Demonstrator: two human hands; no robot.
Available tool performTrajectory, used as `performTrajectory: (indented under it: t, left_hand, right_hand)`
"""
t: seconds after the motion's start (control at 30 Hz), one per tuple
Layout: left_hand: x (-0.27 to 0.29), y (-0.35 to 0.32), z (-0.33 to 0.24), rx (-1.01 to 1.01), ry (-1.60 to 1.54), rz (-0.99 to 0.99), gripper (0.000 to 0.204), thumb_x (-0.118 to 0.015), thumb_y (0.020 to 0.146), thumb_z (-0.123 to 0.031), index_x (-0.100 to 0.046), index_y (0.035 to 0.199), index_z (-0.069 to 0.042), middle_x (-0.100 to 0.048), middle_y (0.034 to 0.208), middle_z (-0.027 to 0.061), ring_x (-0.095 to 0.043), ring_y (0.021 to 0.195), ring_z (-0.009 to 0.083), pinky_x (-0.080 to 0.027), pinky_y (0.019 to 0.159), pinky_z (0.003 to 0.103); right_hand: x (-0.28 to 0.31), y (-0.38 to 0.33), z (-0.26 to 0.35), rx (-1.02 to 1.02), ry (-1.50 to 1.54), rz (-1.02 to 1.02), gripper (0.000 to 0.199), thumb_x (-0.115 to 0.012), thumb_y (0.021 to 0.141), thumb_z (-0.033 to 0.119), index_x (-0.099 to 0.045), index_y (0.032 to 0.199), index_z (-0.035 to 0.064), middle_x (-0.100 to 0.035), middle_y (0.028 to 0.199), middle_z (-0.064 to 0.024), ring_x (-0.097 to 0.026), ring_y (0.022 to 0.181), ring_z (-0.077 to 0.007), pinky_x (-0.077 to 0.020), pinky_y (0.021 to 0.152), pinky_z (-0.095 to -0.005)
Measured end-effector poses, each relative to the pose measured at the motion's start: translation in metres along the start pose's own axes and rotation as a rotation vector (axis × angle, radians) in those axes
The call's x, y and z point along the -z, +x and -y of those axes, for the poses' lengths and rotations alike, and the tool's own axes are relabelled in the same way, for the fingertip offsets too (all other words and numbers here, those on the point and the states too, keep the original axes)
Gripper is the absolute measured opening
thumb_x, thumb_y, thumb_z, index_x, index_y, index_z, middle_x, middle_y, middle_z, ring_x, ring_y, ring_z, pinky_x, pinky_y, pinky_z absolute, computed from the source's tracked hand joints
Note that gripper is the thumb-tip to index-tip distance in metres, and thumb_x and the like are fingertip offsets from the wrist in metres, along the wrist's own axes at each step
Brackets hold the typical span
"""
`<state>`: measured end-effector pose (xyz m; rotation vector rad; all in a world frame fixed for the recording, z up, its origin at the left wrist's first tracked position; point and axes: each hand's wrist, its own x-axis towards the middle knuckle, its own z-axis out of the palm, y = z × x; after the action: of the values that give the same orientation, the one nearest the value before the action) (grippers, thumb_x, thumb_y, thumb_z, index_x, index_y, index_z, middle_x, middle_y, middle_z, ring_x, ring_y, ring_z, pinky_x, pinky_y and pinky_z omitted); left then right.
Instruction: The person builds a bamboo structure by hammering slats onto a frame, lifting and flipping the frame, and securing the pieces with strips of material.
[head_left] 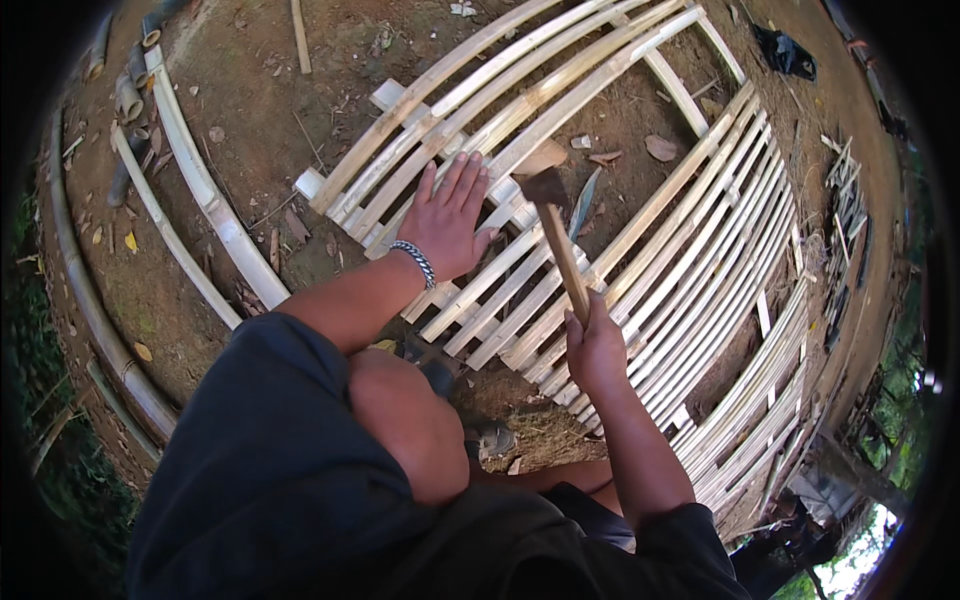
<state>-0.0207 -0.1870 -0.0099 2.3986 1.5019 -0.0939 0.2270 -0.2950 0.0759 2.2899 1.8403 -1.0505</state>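
Observation:
My left hand (pixel 452 222) lies flat on pale split bamboo slats (pixel 392 172), its fingers spread and pointing away from me. A chain bracelet (pixel 414 262) circles that wrist. In my right hand (pixel 596 350) is the wooden handle of a hammer (pixel 566 258), its dark metal head raised at the far end, over the slats. Under both hands the slats run side by side across flat crosspieces (pixel 676 92), forming a lattice on the ground. Between the two hands several shorter slat ends (pixel 487 290) stick out toward me.
Long split bamboo pieces (pixel 215 200) lie on the dirt to the left, with a round bamboo pole (pixel 95 310) beyond them. More closely set slats (pixel 745 455) spread to the right. A heap of thin strips (pixel 848 215) and a black plastic bag (pixel 785 53) lie farther off.

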Motion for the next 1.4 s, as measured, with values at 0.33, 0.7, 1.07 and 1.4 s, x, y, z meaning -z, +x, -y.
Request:
performTrajectory:
  t: [0.33, 0.7, 1.07, 1.4]
  left_hand:
    - [0.0, 0.004, 0.002, -0.002, 0.001, -0.003, 0.079, -0.044, 0.102, -0.048, -0.023, 0.159, 0.001, -0.013, 0.169, 0.0179, -0.008, 0.157, 0.0308, -0.005, 0.125, 0.053]
    - [0.0, 0.002, 0.003, -0.005, -0.003, -0.033, 0.077, -0.045, 0.101, -0.048, -0.026, 0.158, 0.001, -0.015, 0.169, 0.0181, -0.009, 0.157, 0.0305, -0.004, 0.126, 0.053]
    - [-0.001, -0.001, 0.006, -0.013, -0.002, -0.05, 0.077, -0.047, 0.101, -0.047, -0.027, 0.157, 0.002, -0.017, 0.168, 0.018, -0.009, 0.157, 0.0298, -0.006, 0.126, 0.053]
    - [0.01, -0.003, 0.013, -0.105, -0.203, -0.156, 0.071, -0.052, 0.102, -0.039, -0.03, 0.157, 0.001, -0.031, 0.162, 0.0221, -0.021, 0.154, 0.0345, -0.009, 0.126, 0.052]
  right_hand:
    - [0.001, -0.004, 0.005, -0.103, -0.077, 0.187, 0.034, -0.056, 0.101, 0.021, -0.049, 0.13, 0.0048, -0.07, 0.096, -0.0257, -0.071, 0.086, -0.0428, -0.0564, 0.081, -0.0518]
    - [0.005, -0.005, 0.011, -0.081, -0.044, 0.072, 0.033, -0.058, 0.101, 0.023, -0.049, 0.128, 0.0065, -0.07, 0.089, -0.0268, -0.071, 0.08, -0.0444, -0.0565, 0.074, -0.0529]
    - [0.024, -0.034, -0.008, -0.291, 0.104, 0.123, 0.035, -0.059, 0.102, 0.019, -0.05, 0.133, 0.0039, -0.07, 0.086, -0.0184, -0.069, 0.069, -0.0256, -0.057, 0.058, -0.0392]
    - [0.018, -0.193, -0.299, -0.979, 0.165, -0.73, 0.019, -0.055, 0.1, 0.019, -0.056, 0.114, 0.0053, -0.055, 0.076, -0.0077, -0.055, 0.066, -0.0187, -0.0466, 0.058, -0.0375]
